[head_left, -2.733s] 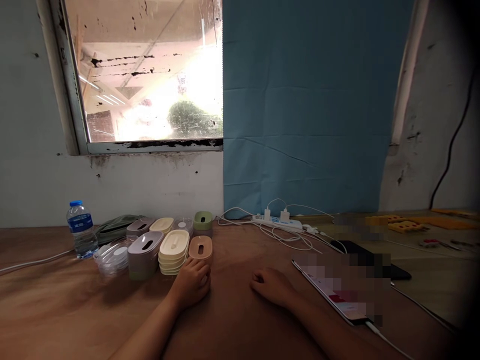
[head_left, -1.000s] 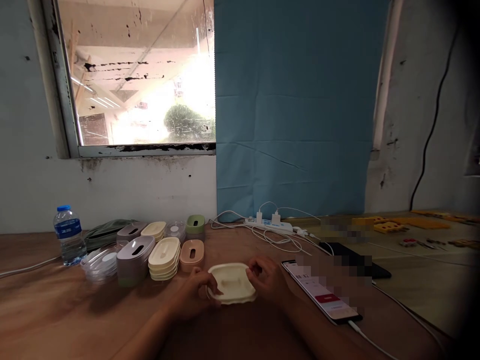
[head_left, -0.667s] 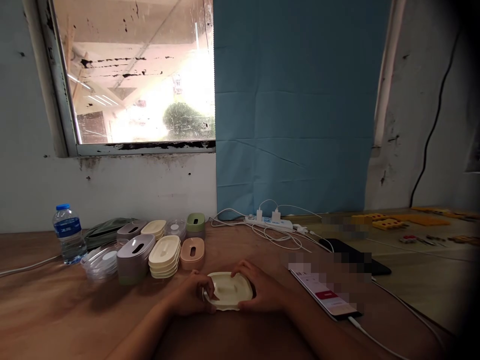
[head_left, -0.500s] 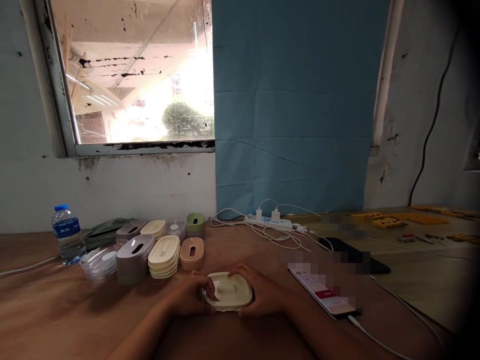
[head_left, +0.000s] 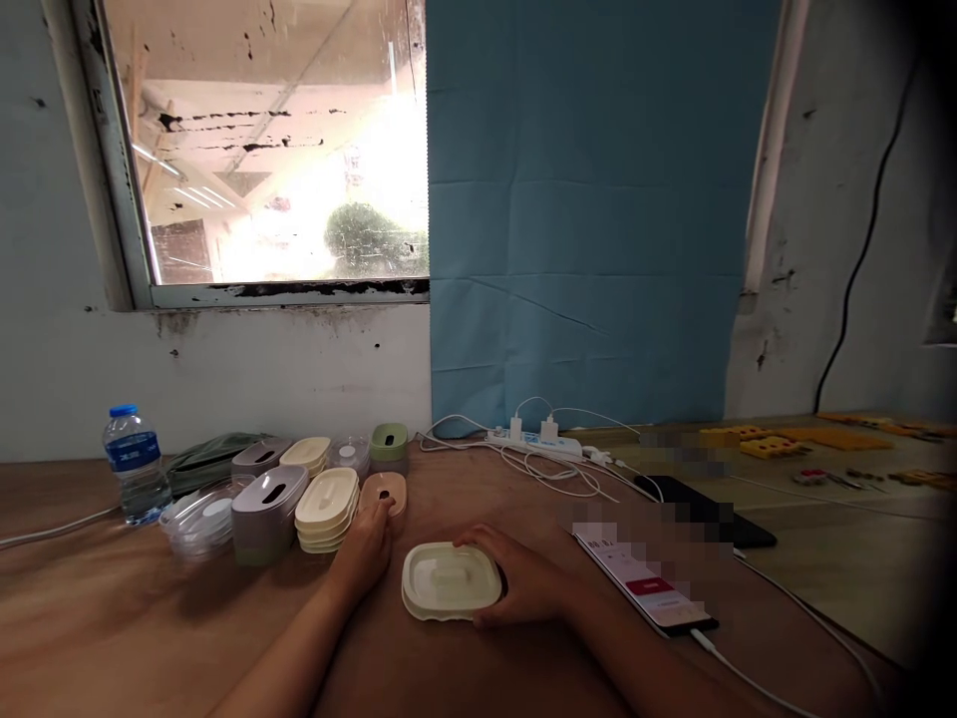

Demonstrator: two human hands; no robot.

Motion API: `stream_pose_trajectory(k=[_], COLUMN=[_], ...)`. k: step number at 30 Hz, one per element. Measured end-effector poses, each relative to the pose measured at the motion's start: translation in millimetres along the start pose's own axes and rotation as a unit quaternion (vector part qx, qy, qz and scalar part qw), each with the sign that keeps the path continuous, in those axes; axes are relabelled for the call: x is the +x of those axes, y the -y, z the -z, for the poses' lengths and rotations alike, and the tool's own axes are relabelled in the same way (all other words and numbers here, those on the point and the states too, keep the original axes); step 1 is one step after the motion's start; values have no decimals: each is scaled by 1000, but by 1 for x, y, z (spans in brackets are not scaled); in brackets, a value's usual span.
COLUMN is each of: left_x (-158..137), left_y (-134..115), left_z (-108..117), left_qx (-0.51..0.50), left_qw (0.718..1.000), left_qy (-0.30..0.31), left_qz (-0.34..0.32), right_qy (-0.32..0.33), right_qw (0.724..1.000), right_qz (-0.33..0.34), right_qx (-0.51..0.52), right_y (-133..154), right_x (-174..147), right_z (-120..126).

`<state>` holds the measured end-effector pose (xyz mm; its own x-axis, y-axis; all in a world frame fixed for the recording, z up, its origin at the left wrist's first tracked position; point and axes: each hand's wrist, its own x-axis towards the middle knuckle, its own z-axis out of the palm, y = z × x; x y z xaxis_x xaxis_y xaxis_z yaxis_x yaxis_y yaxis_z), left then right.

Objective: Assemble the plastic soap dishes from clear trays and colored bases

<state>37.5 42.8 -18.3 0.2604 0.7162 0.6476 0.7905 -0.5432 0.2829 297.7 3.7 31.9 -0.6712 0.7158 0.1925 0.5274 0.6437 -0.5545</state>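
Observation:
My right hand curls round the right end of a cream oval lid, with fingers on its far edge and thumb at the near edge. The lid has a raised bar in its middle and lies low over the table in front of me. My left hand is off the lid, its fingers reaching forward in front of a peach container with a slot in its top. Whether the fingertips touch that container cannot be made out. Beside this hand stands a stack of cream lids.
Grey-purple containers, clear plastic lids, a green container and a water bottle stand at the back left. A power strip with white cables lies behind. A phone on a cable lies right.
My left hand has let go of the cream lid and moved forward and left to the peach container. My right hand has stayed on the lid.

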Motion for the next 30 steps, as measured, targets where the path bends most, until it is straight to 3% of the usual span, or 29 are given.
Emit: stream_pose_trajectory(k=[8, 16, 20, 24, 27, 30], left_x=[0, -2, -2, -1, 0, 0], left_y=[6, -18, -24, -24, -25, -32], left_z=[0, 23, 39, 48, 51, 53], left_qx=[-76, -174, -281, -408, -467, -473], left_qw=[996, 984, 958, 909, 876, 866], left_qy=[29, 16, 17, 56, 101, 150], left_qz=[48, 47, 52, 59, 65, 64], right_qy=[1, -8, -92, -174, -185, -168], right_qw=[1000, 998, 988, 959, 941, 927], right_qz=[-6, -14, -32, 0, 18, 46], right_qx=[8, 53, 123, 222, 284, 333], right_y=[0, -6, -16, -23, -27, -29], right_x=[1, 1, 4, 8, 11, 13], right_z=[-1, -4, -10, -13, -12, -12])
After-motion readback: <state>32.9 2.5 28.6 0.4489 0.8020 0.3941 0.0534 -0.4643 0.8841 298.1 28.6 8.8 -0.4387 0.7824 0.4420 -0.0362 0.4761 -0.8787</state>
